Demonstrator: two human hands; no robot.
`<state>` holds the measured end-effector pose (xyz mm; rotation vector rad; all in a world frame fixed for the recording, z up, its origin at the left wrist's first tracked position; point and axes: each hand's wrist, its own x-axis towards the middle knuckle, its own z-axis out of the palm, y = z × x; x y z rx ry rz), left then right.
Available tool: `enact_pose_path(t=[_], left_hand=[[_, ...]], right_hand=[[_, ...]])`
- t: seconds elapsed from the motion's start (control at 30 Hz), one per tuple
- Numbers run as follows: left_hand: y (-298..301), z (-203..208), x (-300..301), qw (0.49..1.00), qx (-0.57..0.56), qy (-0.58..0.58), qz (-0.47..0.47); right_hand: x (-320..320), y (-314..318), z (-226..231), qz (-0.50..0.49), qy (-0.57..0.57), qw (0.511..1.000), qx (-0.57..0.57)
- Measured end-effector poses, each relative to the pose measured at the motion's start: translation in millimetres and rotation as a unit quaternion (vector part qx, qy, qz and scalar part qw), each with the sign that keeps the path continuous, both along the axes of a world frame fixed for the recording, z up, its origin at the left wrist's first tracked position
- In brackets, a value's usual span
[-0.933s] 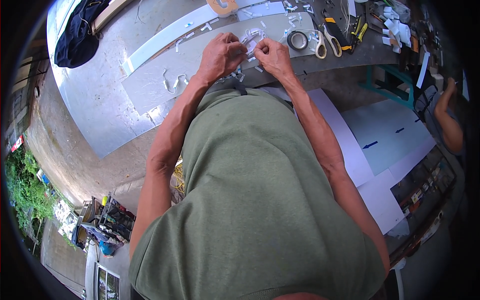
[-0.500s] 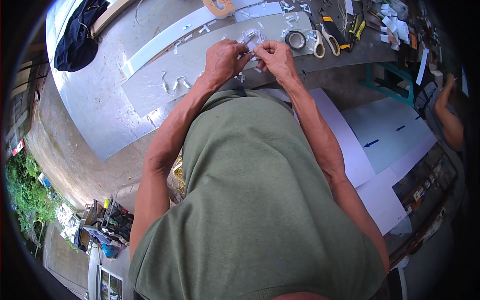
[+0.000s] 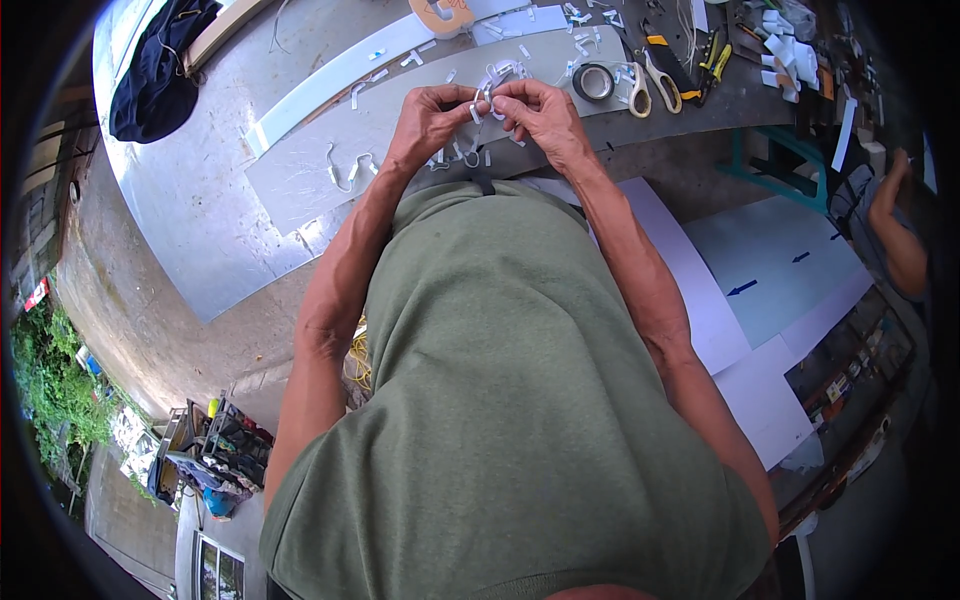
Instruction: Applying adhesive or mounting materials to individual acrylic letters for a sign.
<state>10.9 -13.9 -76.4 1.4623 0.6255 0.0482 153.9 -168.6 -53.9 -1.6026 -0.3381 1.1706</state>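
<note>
Over the grey panel [image 3: 285, 185] on the worktable, my two hands meet with their fingertips close together. Thumb and fingers of my left hand [image 3: 432, 122] pinch a white wire string of small white modules [image 3: 477, 106]. My right hand [image 3: 545, 118] pinches the same string just beside it; the exact spot is hidden by the fingers. A pale looped piece [image 3: 508, 70] lies right behind the fingertips. More wired white modules [image 3: 350, 172] rest on the panel left of my left wrist, and others lie below my hands near my waist.
Right of my hands lie a black tape roll [image 3: 594, 82], scissors [image 3: 652, 88], a yellow-black cutter [image 3: 668, 65] and pliers [image 3: 716, 55]. An orange-and-white roll [image 3: 440, 17] sits behind. Dark cloth [image 3: 155, 85] lies far left. A co-worker's arm [image 3: 893, 225] shows at right, beyond white sheets [image 3: 760, 400].
My left hand has shifted slightly left and turned, and a white module on wire now shows between the fingertips of both hands. My right hand has moved slightly left.
</note>
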Motion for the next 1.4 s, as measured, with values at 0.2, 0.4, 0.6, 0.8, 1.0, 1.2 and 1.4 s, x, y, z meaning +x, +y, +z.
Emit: enact_pose_path(t=[0.2,0.4,0.6,0.8,1.0,1.2,1.4], left_hand=[[2.3,-1.8,-3.4,0.999,-0.028,-0.019,0.0],[3.2,7.5,-3.0,0.999,-0.013,-0.011,-0.033],[4.3,9.3,-6.4,0.999,-0.04,-0.005,-0.024],[5.2,7.8,-5.8,0.999,-0.022,-0.008,-0.027],[2.6,5.5,-6.3,0.999,-0.018,-0.016,-0.022],[4.1,2.3,-8.1,0.999,-0.029,-0.014,0.0],[3.7,8.5,-5.3,1.0,0.008,-0.008,-0.008]], right_hand=[[-2.0,10.7,10.4,0.031,-0.024,0.999,0.021],[2.9,7.7,3.8,0.05,-0.019,0.998,0.018],[2.3,7.8,5.1,0.046,-0.022,0.998,0.03],[-2.1,11.7,15.3,0.061,-0.059,0.996,0.001],[2.0,6.5,5.0,0.071,-0.043,0.996,0.005],[-3.5,8.3,6.6,0.004,-0.003,0.999,0.046],[-3.9,9.9,11.5,0.054,-0.106,0.993,-0.01]])
